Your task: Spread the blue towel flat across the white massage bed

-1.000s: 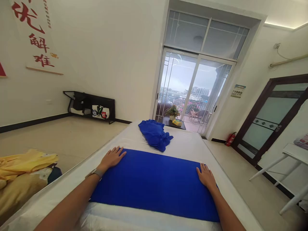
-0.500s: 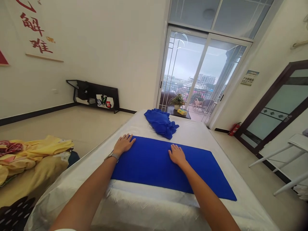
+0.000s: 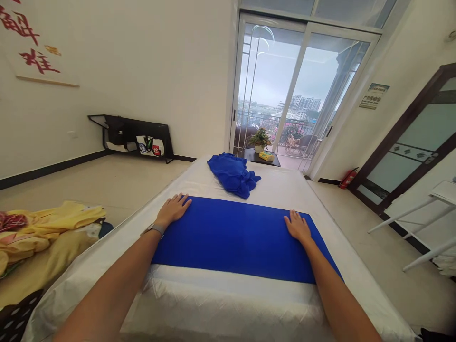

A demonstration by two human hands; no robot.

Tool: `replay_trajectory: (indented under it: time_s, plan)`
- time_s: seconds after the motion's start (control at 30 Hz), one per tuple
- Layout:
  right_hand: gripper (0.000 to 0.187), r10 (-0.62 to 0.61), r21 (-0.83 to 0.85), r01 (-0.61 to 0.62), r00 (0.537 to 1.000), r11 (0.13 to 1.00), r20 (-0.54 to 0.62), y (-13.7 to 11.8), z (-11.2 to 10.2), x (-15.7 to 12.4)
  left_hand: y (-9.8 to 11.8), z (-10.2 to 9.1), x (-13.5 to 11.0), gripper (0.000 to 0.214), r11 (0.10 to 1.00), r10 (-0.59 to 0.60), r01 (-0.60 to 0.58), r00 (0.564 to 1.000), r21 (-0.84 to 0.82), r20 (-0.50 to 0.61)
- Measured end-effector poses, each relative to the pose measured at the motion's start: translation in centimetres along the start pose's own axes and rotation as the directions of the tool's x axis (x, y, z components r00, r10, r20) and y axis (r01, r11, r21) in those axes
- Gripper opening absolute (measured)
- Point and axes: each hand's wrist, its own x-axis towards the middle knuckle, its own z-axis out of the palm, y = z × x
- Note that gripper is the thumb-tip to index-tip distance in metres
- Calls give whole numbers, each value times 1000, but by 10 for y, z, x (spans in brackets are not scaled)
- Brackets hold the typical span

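A flat blue cloth band [image 3: 231, 242] lies across a white quilted mattress [image 3: 228, 304]. My left hand [image 3: 173, 209] rests palm down on the band's far left corner, fingers spread and partly over its edge. My right hand [image 3: 297, 227] presses flat near the far right corner, holding nothing. Beyond the band, a crumpled heap of blue cloth [image 3: 232, 175] sits on the mattress, apart from both hands. A wristband circles my left wrist.
A pile of yellow bedding [image 3: 42, 237] lies left of the mattress. Past its far end stands a low table [image 3: 260, 160] with a potted plant, before a glass balcony door [image 3: 270, 90]. A black rack [image 3: 130, 135] stands by the left wall; a fire extinguisher [image 3: 348, 178] stands right.
My right hand has slid rightward along the band toward its far right corner. My left hand has shifted only slightly. The view has tilted and moved a little, while the blue cloths stay in place.
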Motion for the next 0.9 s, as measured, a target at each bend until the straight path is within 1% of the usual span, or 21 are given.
replay_trajectory:
  time_s: [0.07, 0.13, 0.17, 0.23, 0.3, 0.33, 0.4, 0.47, 0.53, 0.57, 0.6, 0.63, 0.67, 0.7, 0.73, 0.77, 0.83, 0.9]
  plan:
    - [75, 65, -1, -66, 998, 998, -21, 34, -1, 0, 0, -1, -1, 67, 1000, -10, 10, 1000, 23, 4]
    - [75, 95, 3, -95, 995, 995, -36, 52, 0, -1, 0, -2, -3, 66, 998, -36, 37, 999, 57, -7]
    - [76, 100, 7, -100, 994, 995, -41, 56, 0, -2, 0, -4, -5, 65, 996, -50, 52, 998, 77, -26]
    - [76, 104, 14, -103, 993, 995, -52, 56, 0, -3, 5, -7, -9, 64, 991, -58, 70, 993, 114, -99]
    - [76, 105, 19, -104, 993, 994, -61, 53, 1, -4, 19, -10, -13, 66, 991, -12, 36, 982, 127, -188]
    - [77, 104, 21, -103, 993, 995, -64, 52, 1, -4, 32, -12, -15, 66, 992, 32, -5, 976, 123, -217]
    - [77, 99, 23, -97, 993, 995, -71, 51, 2, -3, 68, -13, -19, 68, 987, 149, -132, 966, 94, -210]
    - [77, 96, 26, -95, 992, 995, -76, 52, 3, -2, 115, -9, -22, 71, 957, 289, -288, 948, 29, -134]
    - [77, 95, 27, -93, 992, 995, -79, 54, 4, -1, 165, 1, -26, 74, 904, 419, -425, 903, -45, -94]
    - [77, 94, 26, -92, 992, 995, -79, 55, 4, -1, 188, 7, -28, 76, 880, 464, -470, 881, -71, -86]
    - [77, 93, 25, -91, 992, 996, -79, 56, 4, -1, 208, 13, -30, 78, 864, 490, -495, 869, -97, -67]
    - [77, 92, 23, -90, 993, 996, -78, 56, 4, -1, 224, 18, -31, 81, 856, 501, -504, 864, -117, -50]
    - [77, 91, 22, -90, 993, 996, -77, 56, 4, -1, 235, 24, -33, 83, 855, 501, -500, 865, -134, -34]
    - [77, 92, 22, -90, 993, 996, -74, 55, 4, -1, 242, 27, -34, 85, 860, 491, -489, 871, -148, -20]
    - [77, 92, 21, -90, 993, 996, -72, 55, 3, -2, 244, 30, -35, 86, 867, 477, -473, 879, -158, -9]
    - [78, 91, 19, -90, 993, 996, -71, 55, 3, -2, 240, 31, -36, 87, 875, 461, -454, 887, -165, 2]
    - [78, 89, 17, -88, 993, 996, -72, 55, 3, -2, 221, 28, -36, 89, 896, 421, -412, 907, -168, 21]
    - [78, 85, 20, -84, 994, 996, -72, 56, 3, -1, 186, 22, -37, 89, 921, 366, -356, 930, -156, 34]
